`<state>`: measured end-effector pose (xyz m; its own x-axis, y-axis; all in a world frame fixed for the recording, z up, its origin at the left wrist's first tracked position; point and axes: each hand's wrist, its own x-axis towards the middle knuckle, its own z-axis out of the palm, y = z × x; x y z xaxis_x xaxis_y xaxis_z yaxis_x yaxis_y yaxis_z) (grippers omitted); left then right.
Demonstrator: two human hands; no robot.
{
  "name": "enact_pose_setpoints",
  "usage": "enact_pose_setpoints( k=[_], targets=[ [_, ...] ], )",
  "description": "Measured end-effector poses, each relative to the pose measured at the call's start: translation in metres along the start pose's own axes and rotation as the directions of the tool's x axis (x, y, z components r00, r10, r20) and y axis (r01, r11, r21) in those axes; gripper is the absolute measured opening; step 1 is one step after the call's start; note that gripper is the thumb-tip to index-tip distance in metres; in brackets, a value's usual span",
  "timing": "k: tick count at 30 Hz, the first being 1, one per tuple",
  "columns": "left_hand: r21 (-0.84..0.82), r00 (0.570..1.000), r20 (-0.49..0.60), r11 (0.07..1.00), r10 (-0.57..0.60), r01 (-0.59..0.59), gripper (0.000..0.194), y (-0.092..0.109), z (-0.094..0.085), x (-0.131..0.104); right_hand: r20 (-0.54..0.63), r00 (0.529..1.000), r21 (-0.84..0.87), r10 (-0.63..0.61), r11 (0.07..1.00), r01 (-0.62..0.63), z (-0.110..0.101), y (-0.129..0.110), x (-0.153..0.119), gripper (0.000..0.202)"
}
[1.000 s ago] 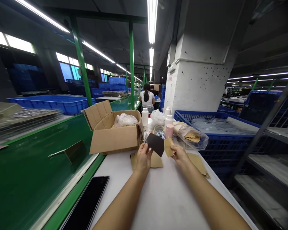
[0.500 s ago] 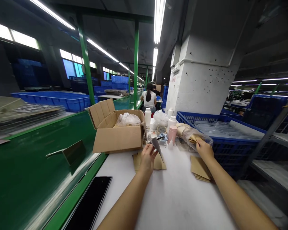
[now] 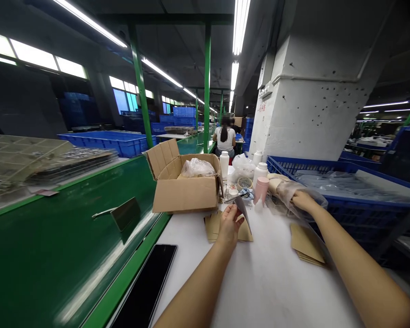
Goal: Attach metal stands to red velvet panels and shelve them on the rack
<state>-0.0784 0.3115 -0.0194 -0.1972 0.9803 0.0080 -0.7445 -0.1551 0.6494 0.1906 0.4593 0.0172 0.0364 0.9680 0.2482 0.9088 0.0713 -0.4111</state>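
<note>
A: Which step are you on?

B: Looks like a pick-up for the next piece. Your left hand (image 3: 229, 224) pinches a dark thin sheet (image 3: 243, 210) by its lower edge, fingers closed narrow on it, the sheet standing edge-on just above your fingertips. Below those fingers a stack of brown paper pieces (image 3: 213, 226) lies flat on the white surface (image 3: 259, 282).

A: And your right hand?

B: Your right hand (image 3: 302, 200) is pushed into the clear plastic bag (image 3: 290, 191), which lies against the blue crate (image 3: 355, 200). The film covers your fingers, so I cannot tell whether they are spread or closed on anything.

A: What does the next move call for?

B: My read: you need one piece out of the bag without dragging the film, so grip a single edge, draw it toward the sheet, and keep clear of the pink bottle (image 3: 261, 190) just left of your right fingers. A second brown stack (image 3: 305, 243) lies just under your right wrist.
</note>
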Motion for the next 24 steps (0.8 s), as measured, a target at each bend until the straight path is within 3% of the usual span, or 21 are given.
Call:
enact_pose_setpoints(
  k=[2, 3, 5, 8, 11, 14, 17, 20, 22, 24],
  targets=[
    [0.02, 1.0, 0.006, 1.0, -0.009, 0.008, 0.041, -0.002, 0.003, -0.002, -0.153, 0.986, 0.029, -0.071, 0.997, 0.076, -0.011, -0.003, -0.029, 0.02],
    [0.036, 1.0, 0.007, 0.999, -0.01, 0.009, 0.041, -0.003, 0.004, -0.003, -0.275, 0.954, 0.033, -0.116, 0.991, 0.13, -0.014, -0.011, -0.047, 0.021],
    [0.079, 1.0, 0.011, 0.997, 0.002, -0.003, 0.041, -0.004, 0.006, -0.006, -0.485, 0.835, 0.033, -0.259, 0.949, 0.313, -0.012, -0.038, -0.089, 0.024],
    [0.164, 0.998, 0.03, 0.985, 0.046, -0.05, 0.039, -0.004, 0.008, -0.011, -0.44, 0.777, -0.011, -0.45, 0.868, 0.496, 0.004, -0.092, -0.149, 0.028],
    [0.241, 0.995, 0.068, 0.966, 0.078, -0.092, 0.038, -0.005, 0.011, -0.016, -0.46, 0.736, -0.075, -0.497, 0.848, 0.525, 0.018, -0.126, -0.18, 0.026],
    [0.279, 0.988, 0.129, 0.954, 0.08, -0.113, 0.04, -0.01, 0.019, -0.025, -0.517, 0.732, -0.088, -0.443, 0.878, 0.47, 0.022, -0.122, -0.181, 0.007],
    [0.279, 0.954, 0.298, 0.952, 0.038, -0.126, 0.046, -0.007, 0.037, -0.047, -0.625, 0.702, -0.058, -0.341, 0.918, 0.393, 0.022, -0.094, -0.169, 0.009],
    [0.324, 0.859, 0.495, 0.89, 0.13, -0.321, 0.04, 0.037, 0.056, -0.071, -0.721, 0.651, -0.003, -0.235, 0.942, 0.337, 0.023, -0.065, -0.159, 0.014],
    [0.392, 0.809, 0.474, 0.74, 0.348, -0.547, 0.039, 0.096, 0.061, -0.081, -0.754, 0.625, 0.045, -0.202, 0.933, 0.356, 0.025, -0.052, -0.154, 0.017],
    [0.466, 0.687, 0.348, 0.518, 0.639, -0.718, 0.03, 0.17, 0.05, -0.083, -0.779, 0.601, 0.088, -0.176, 0.92, 0.382, 0.026, -0.046, -0.151, 0.018]
  ],
)
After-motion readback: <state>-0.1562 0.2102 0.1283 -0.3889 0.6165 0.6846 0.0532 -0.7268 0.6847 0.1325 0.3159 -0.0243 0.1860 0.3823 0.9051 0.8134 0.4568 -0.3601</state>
